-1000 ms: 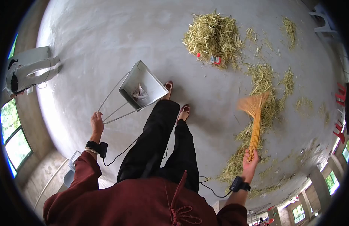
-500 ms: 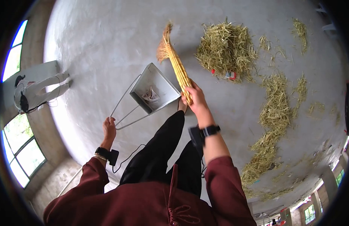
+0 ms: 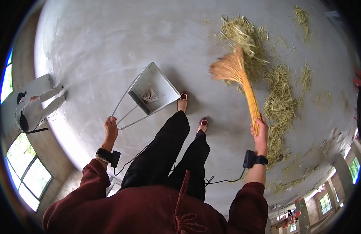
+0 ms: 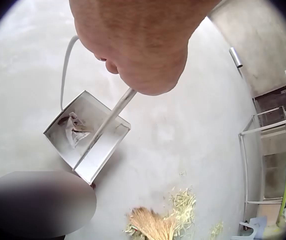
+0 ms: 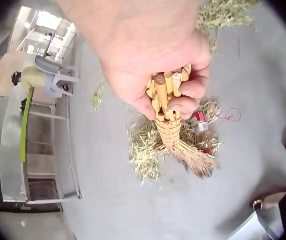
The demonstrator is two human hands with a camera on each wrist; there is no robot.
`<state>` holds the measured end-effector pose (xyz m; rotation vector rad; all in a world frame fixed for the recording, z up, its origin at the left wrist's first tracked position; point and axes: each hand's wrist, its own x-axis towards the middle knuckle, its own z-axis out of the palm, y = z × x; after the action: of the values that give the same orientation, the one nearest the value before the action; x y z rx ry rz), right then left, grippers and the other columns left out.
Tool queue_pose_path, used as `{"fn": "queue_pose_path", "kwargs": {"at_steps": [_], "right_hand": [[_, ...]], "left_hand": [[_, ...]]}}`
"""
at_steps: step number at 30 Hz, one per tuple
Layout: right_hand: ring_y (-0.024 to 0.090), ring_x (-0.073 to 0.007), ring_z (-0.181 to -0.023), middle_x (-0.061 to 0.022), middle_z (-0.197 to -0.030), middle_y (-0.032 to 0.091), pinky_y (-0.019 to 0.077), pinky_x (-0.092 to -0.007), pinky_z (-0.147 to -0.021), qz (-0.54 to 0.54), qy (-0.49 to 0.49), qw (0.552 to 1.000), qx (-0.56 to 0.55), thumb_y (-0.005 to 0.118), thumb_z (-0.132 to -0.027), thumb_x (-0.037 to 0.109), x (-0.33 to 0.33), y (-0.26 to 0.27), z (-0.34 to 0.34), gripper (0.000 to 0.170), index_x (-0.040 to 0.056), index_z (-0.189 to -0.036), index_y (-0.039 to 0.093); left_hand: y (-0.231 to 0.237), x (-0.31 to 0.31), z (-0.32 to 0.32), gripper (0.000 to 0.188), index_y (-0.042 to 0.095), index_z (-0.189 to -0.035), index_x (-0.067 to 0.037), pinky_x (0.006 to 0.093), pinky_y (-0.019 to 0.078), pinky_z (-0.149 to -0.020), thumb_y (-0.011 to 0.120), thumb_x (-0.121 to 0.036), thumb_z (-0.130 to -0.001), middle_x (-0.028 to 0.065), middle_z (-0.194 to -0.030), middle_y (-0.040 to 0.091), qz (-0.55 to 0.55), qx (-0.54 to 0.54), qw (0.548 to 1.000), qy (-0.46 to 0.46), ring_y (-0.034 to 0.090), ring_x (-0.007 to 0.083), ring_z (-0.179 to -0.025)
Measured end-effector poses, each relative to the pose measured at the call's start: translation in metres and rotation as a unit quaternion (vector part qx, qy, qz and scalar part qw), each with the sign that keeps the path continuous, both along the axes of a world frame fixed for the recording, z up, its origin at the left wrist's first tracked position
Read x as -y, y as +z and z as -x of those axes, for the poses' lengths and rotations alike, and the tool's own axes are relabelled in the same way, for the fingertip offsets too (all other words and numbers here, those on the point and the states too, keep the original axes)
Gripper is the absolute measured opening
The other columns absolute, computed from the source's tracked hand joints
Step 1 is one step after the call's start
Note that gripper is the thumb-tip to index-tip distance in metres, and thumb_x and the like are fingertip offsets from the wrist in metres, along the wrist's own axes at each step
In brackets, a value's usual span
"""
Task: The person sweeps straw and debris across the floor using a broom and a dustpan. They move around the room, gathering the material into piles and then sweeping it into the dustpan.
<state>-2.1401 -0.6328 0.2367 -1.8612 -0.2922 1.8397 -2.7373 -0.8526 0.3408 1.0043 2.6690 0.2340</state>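
Observation:
My left hand (image 3: 110, 129) grips the thin metal handle of a dustpan (image 3: 155, 87) to the left of my feet. Inside the pan lies a crumpled piece of litter (image 3: 149, 95). My right hand (image 3: 260, 134) holds a broom (image 3: 250, 97) by its bundled yellow stalks, fingers curled round them in the right wrist view. The broom's brown bristles, blurred in the head view, overlap the near side of a straw pile (image 3: 241, 33). In the right wrist view a plastic bottle (image 5: 201, 131) with a red label lies in the straw beside the bristles.
A long strip of straw (image 3: 281, 101) runs along the floor to the right, with a smaller clump (image 3: 301, 21) farther off. My feet in red shoes (image 3: 203, 123) stand between dustpan and straw. Another person (image 3: 36, 105) is at the far left. A black cable (image 3: 227, 180) hangs near my legs.
The broom swung left from the straw strip to beyond the dustpan, then back right to the pile, which now looks spread and partly covered. My left hand keeps its hold on the dustpan.

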Motion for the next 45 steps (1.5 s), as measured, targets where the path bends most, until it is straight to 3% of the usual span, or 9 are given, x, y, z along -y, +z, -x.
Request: {"fn": "queue_pose_path", "kwargs": {"at_steps": [9, 15, 23, 27, 29, 32, 36, 44, 45], "right_hand": [[0.045, -0.0074, -0.052, -0.0023, -0.072, 0.051, 0.0335, -0.0183, -0.043, -0.018, -0.131, 0.984, 0.122, 0.052, -0.084, 0.024, 0.048, 0.070, -0.073, 0.023, 0.0127, -0.104, 0.051], [0.045, -0.0089, -0.053, -0.0050, -0.077, 0.052, 0.0347, -0.0198, -0.044, 0.022, -0.286, 0.955, -0.079, 0.049, -0.086, 0.020, 0.100, 0.086, -0.018, 0.033, 0.0157, -0.118, 0.044], [0.046, -0.0120, -0.048, -0.0122, -0.077, 0.054, 0.0366, -0.0219, -0.040, -0.001, -0.032, 0.959, -0.280, 0.049, -0.081, 0.012, 0.016, 0.059, 0.142, 0.060, 0.0177, -0.137, 0.027], [0.048, -0.0126, -0.048, -0.0101, -0.074, 0.054, 0.0370, -0.0225, -0.039, 0.016, 0.039, 0.925, -0.379, 0.051, -0.081, 0.009, -0.054, 0.002, 0.247, 0.058, 0.0171, -0.135, 0.031], [0.048, -0.0130, -0.046, -0.0087, -0.069, 0.052, 0.0367, -0.0239, -0.037, 0.021, 0.085, 0.921, -0.380, 0.051, -0.080, 0.009, -0.089, -0.030, 0.302, 0.054, 0.0134, -0.132, 0.037], [0.049, -0.0146, -0.048, -0.0108, -0.070, 0.052, 0.0363, -0.0233, -0.037, 0.036, 0.136, 0.920, -0.366, 0.053, -0.079, 0.012, -0.134, -0.073, 0.352, 0.044, 0.0112, -0.122, 0.044], [0.048, -0.0136, -0.045, -0.0093, -0.069, 0.052, 0.0346, -0.0227, -0.034, 0.007, 0.103, 0.945, -0.309, 0.055, -0.078, 0.014, -0.192, -0.112, 0.314, 0.036, 0.0116, -0.113, 0.048], [0.043, -0.0076, -0.048, -0.0048, -0.070, 0.052, 0.0313, -0.0164, -0.038, -0.002, -0.026, 0.994, -0.104, 0.053, -0.085, 0.023, -0.189, -0.045, 0.005, 0.023, 0.0124, -0.105, 0.051], [0.042, -0.0066, -0.049, -0.0037, -0.071, 0.051, 0.0302, -0.0159, -0.038, -0.081, -0.011, 0.989, -0.119, 0.053, -0.085, 0.022, -0.167, -0.046, -0.040, 0.021, 0.0097, -0.102, 0.052]], "left_hand": [[-0.004, -0.027, 0.009, 0.028, 0.055, -0.073, 0.001, 0.0376, 0.0365, -0.053, 0.040, -0.019, -0.086, 0.0119, -0.054, 0.046, 0.000, 0.037, 0.999, -0.012, 0.045, 0.0229, -0.053], [0.001, -0.036, 0.002, 0.027, 0.056, -0.076, 0.001, 0.0371, 0.0373, -0.053, 0.040, -0.019, -0.086, 0.0119, -0.054, 0.047, 0.029, 0.050, 0.998, 0.001, 0.047, 0.0226, -0.054], [-0.008, -0.019, 0.017, 0.024, 0.057, -0.075, 0.001, 0.0373, 0.0376, -0.053, 0.041, -0.016, -0.084, 0.0130, -0.056, 0.049, 0.054, 0.053, 0.995, 0.068, 0.048, 0.0242, -0.054], [-0.014, -0.007, 0.011, 0.024, 0.057, -0.075, 0.001, 0.0367, 0.0367, -0.052, 0.042, -0.016, -0.084, 0.0130, -0.055, 0.049, 0.044, -0.030, 0.998, -0.034, 0.047, 0.0225, -0.052], [-0.013, -0.020, 0.001, 0.025, 0.057, -0.075, 0.001, 0.0354, 0.0357, -0.050, 0.042, -0.016, -0.084, 0.0122, -0.054, 0.048, 0.062, 0.031, 0.990, 0.125, 0.046, 0.0199, -0.050], [-0.013, -0.028, -0.005, 0.025, 0.057, -0.076, 0.001, 0.0340, 0.0351, -0.049, 0.042, -0.016, -0.084, 0.0096, -0.054, 0.048, 0.059, 0.018, 0.990, 0.130, 0.045, 0.0180, -0.050], [-0.018, -0.036, -0.002, 0.025, 0.058, -0.076, 0.001, 0.0338, 0.0360, -0.050, 0.042, -0.016, -0.083, 0.0085, -0.056, 0.048, 0.047, 0.027, 0.985, 0.161, 0.046, 0.0179, -0.052], [0.001, -0.034, 0.009, 0.029, 0.059, -0.077, 0.003, 0.0370, 0.0407, -0.061, 0.039, -0.017, -0.084, 0.0164, -0.068, 0.057, 0.065, 0.015, 0.990, 0.122, 0.053, 0.0267, -0.063], [0.006, -0.038, 0.007, 0.029, 0.059, -0.077, 0.003, 0.0373, 0.0406, -0.061, 0.039, -0.017, -0.084, 0.0166, -0.069, 0.057, 0.062, 0.012, 0.992, 0.110, 0.053, 0.0273, -0.064]]}}
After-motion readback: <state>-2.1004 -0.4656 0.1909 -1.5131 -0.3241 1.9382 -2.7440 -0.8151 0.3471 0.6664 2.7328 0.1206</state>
